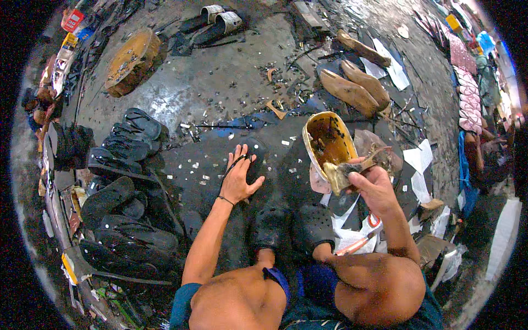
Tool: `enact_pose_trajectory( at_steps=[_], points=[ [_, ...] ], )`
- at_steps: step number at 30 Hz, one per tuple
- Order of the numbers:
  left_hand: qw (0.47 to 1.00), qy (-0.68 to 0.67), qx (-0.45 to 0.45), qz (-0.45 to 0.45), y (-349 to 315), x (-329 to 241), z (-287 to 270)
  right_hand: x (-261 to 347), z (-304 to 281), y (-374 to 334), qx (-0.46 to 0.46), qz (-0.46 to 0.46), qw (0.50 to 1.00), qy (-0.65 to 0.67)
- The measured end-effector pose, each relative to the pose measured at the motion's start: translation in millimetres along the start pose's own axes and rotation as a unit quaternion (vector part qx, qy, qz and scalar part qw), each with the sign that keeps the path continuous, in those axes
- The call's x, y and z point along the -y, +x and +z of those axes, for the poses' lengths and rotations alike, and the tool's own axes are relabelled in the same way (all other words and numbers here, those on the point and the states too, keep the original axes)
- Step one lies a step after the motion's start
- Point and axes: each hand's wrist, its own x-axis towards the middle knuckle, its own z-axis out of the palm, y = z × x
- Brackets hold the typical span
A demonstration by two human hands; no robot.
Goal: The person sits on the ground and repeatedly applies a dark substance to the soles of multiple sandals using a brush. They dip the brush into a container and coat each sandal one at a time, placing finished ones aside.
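My left hand [237, 180] lies flat with fingers stretched over a black flip-flop [255, 153] on the dark ground sheet. A thin black strap shows by its fingers. My right hand [375, 188] pinches a short brush [336, 177] with a pale, glue-caked end. The brush is close to the near rim of an oval yellow tub [352, 144] holding brown, sticky-looking stuff with dark specks. Behind the brush, crumpled clear plastic [379, 144] sits beside the tub.
Black flip-flops [129, 234] are piled at left. Wooden shoe lasts [352, 91] lie beyond the tub. A wooden block [132, 61] stands far left, near pale-lined shoes [226, 24]. Paper scraps [420, 165] and an orange-handled tool [355, 245] lie right. My black clogs [270, 228] are below.
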Motion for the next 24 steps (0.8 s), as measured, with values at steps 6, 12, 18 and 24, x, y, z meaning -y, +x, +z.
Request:
enact_pose_trajectory(
  at_steps=[6, 12, 18, 24],
  points=[
    [0.967, -0.223, -0.048, -0.113, 13.7, 13.0, -6.9, 5.4, 64.2, 38.9, 0.026, -0.148, 0.986, -0.066],
    [0.432, -0.881, -0.016, -0.194, 25.0, -66.2, -71.7, 42.5, 127.9, 78.9, 0.074, -0.447, 0.876, -0.166],
    [0.577, -0.759, -0.064, -0.296, 14.7, -109.7, -76.1, 37.9, 128.2, 69.2, 0.047, -0.443, 0.845, -0.296],
    [0.474, -0.843, -0.077, -0.242, 14.6, -103.9, -71.7, 38.5, 95.8, 88.0, -0.052, -0.381, 0.893, -0.236]
  ],
)
